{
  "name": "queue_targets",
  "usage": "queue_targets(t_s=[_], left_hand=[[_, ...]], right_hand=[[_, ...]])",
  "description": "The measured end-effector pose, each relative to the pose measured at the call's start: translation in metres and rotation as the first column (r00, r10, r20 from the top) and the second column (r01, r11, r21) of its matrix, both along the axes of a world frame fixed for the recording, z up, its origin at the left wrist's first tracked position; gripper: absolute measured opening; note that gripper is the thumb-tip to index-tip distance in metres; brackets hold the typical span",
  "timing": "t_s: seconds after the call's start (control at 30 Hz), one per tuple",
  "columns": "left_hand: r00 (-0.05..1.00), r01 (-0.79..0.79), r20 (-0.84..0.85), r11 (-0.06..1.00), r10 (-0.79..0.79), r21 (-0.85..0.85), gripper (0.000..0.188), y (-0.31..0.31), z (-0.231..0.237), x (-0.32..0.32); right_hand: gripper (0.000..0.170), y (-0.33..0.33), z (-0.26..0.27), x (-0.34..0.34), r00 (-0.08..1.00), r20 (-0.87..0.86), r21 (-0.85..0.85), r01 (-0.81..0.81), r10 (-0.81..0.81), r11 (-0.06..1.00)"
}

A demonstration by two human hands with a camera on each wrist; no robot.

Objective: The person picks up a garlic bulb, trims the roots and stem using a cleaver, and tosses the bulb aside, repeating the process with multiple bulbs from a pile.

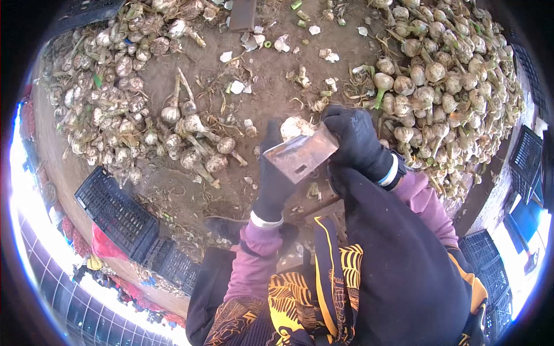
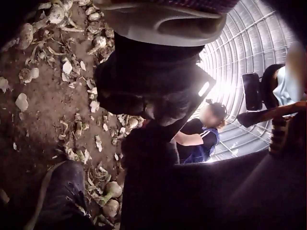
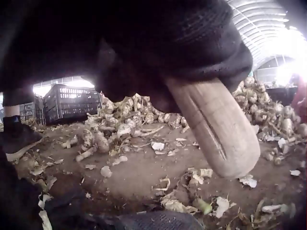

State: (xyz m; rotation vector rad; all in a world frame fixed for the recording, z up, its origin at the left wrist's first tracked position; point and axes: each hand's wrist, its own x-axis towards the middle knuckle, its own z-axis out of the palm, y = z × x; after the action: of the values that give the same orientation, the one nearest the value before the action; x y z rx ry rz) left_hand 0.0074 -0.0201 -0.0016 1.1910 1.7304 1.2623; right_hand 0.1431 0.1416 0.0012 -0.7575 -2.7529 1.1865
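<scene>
Both hands wear dark gloves and meet at a garlic bulb (image 1: 295,127) in the middle of the head view. My left hand (image 1: 273,176) holds the bulb from its left side, the fingers partly hidden behind a broad cleaver (image 1: 304,155). Gripping that cleaver is my right hand (image 1: 356,138); its stained rectangular blade, with a small slot, overlaps the bulb's lower edge. In the right wrist view, the cleaver's pale wooden handle (image 3: 218,128) sticks out below the gloved right hand (image 3: 201,48). Dark shadow covers much of the left hand (image 2: 148,91) in the left wrist view.
Heaps of garlic lie on the left (image 1: 115,98) and right (image 1: 438,75) of the dirt floor, with peel scraps between. Black crates (image 1: 118,213) stand at lower left and more crates (image 1: 487,259) at right. Another person (image 2: 204,136) appears in the left wrist view.
</scene>
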Motion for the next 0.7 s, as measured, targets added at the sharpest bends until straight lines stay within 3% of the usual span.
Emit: queue_targets(t_s=[0.03,0.1,0.13,0.17,0.2,0.3,0.37,0.43,0.47,0.5,0.57,0.6,0.7], left_hand=[[0.954,0.126,-0.282,0.991,-0.107,0.05,0.061,-0.002,-0.012,-0.006],[0.97,0.08,-0.233,0.997,-0.074,0.018,0.06,0.004,-0.016,-0.004],[0.992,-0.078,0.094,0.992,0.087,-0.098,0.059,0.005,-0.009,0.009],[0.88,-0.189,0.385,0.949,0.277,-0.251,0.058,0.006,-0.004,0.019],[0.855,-0.289,0.389,0.938,0.343,-0.192,0.058,0.0,-0.012,0.028],[0.883,-0.174,0.366,0.928,0.295,-0.328,0.057,-0.015,-0.033,0.024],[0.661,-0.201,0.654,0.927,0.367,-0.317,0.051,-0.003,0.001,0.021],[0.324,-0.307,0.864,0.907,0.385,-0.289,0.048,0.0,0.03,0.018],[0.662,-0.281,0.676,0.943,0.324,-0.176,0.047,0.01,0.051,0.012],[0.611,-0.314,0.702,0.926,0.366,-0.209,0.048,0.004,0.046,0.009],[0.489,-0.323,0.786,0.916,0.377,-0.238,0.05,0.008,0.022,0.011],[0.731,-0.149,0.62,0.953,0.285,-0.262,0.053,0.024,0.033,-0.001],[0.857,-0.178,0.439,0.955,0.268,-0.236,0.061,0.03,0.042,-0.004]], right_hand=[[0.029,-0.006,-0.02,0.008,0.999,-0.024,-0.005,0.027,-0.027,1.0],[0.033,-0.006,-0.035,0.017,0.997,-0.028,-0.051,0.073,-0.074,0.996],[0.034,-0.007,-0.036,0.019,0.996,-0.007,-0.103,0.085,-0.086,0.991],[0.036,-0.006,-0.038,0.021,0.995,0.015,-0.15,0.096,-0.095,0.984],[0.037,-0.011,-0.053,0.031,0.992,0.014,-0.137,0.128,-0.127,0.982],[0.034,-0.018,-0.079,0.042,0.992,0.011,-0.093,0.129,-0.129,0.987],[0.029,-0.007,-0.054,0.036,0.998,0.047,-0.06,0.036,-0.033,0.998],[0.028,0.009,-0.061,0.055,0.928,0.227,-0.237,0.346,-0.294,0.908],[0.028,0.016,-0.067,0.062,0.868,0.323,-0.311,0.474,-0.377,0.824],[0.027,0.014,-0.07,0.066,0.895,0.149,-0.207,0.443,-0.42,0.872],[0.025,0.013,-0.053,0.059,0.92,0.172,-0.079,0.368,-0.351,0.926],[0.024,0.019,-0.043,0.05,0.916,0.14,-0.103,0.39,-0.375,0.915],[0.023,0.0,-0.013,0.024,0.909,0.102,-0.244,0.416,-0.403,0.876]])
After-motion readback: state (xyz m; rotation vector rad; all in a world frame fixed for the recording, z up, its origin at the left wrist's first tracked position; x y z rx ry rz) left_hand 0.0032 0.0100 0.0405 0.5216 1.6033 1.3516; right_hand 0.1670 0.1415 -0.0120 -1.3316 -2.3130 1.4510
